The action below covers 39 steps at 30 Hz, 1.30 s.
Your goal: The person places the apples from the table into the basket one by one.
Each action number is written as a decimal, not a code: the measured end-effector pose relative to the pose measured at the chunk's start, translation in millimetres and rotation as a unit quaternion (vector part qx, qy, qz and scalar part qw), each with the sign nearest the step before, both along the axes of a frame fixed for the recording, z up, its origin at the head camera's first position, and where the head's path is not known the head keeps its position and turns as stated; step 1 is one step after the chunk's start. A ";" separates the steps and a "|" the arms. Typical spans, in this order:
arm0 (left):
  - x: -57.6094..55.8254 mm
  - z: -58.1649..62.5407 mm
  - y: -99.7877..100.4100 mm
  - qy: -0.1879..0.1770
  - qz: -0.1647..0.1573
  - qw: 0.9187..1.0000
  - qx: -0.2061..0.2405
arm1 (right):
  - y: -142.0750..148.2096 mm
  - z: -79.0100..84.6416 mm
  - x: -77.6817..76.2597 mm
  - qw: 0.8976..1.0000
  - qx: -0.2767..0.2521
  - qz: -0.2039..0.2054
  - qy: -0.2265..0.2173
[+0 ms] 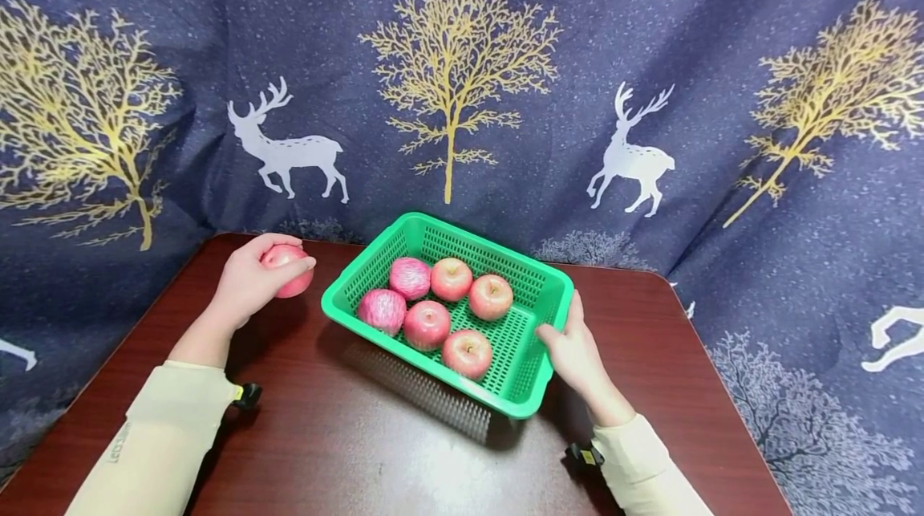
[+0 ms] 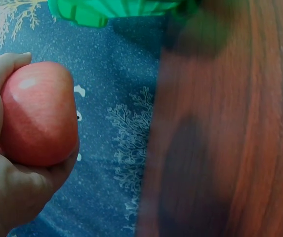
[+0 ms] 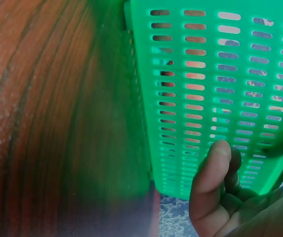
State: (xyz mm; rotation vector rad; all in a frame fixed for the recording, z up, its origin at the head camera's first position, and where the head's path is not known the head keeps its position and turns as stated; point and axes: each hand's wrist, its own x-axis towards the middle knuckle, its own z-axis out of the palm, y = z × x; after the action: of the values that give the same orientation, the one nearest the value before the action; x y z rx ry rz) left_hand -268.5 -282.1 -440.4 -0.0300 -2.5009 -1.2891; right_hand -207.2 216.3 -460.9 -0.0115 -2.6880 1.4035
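Note:
In the head view my left hand (image 1: 245, 282) holds a red apple (image 1: 290, 270), raised to the left of the green plastic basket (image 1: 498, 249). The left wrist view shows the fingers and thumb curled round that apple (image 2: 40, 113). My right hand (image 1: 580, 355) grips the basket's right end, its thumb over the rim. Fingers (image 3: 211, 182) lie against the perforated outer wall in the right wrist view. Several apples sit inside, among them a pale red one (image 1: 467, 354) near the front and a darker pink, streaked one (image 1: 382, 311) at the left.
Under the basket is a dark reddish-brown wooden table (image 1: 303, 428), with the basket's patterned shadow on it. Behind hangs a dark blue cloth (image 1: 491, 171) printed with deer and golden trees. Whether the basket's base touches the table I cannot tell.

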 end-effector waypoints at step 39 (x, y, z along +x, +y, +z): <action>-7.2 28.1 49.1 0.037 -0.063 0.997 0.005 | 0.9 -1.1 0.2 1.000 0.006 -0.007 -0.006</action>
State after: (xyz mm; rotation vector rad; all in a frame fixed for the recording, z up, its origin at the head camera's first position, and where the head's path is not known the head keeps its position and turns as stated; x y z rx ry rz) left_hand -275.7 -233.0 -412.3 -0.2313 -2.4629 -1.3238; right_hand -206.9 217.2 -462.0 -0.0386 -2.7008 1.3867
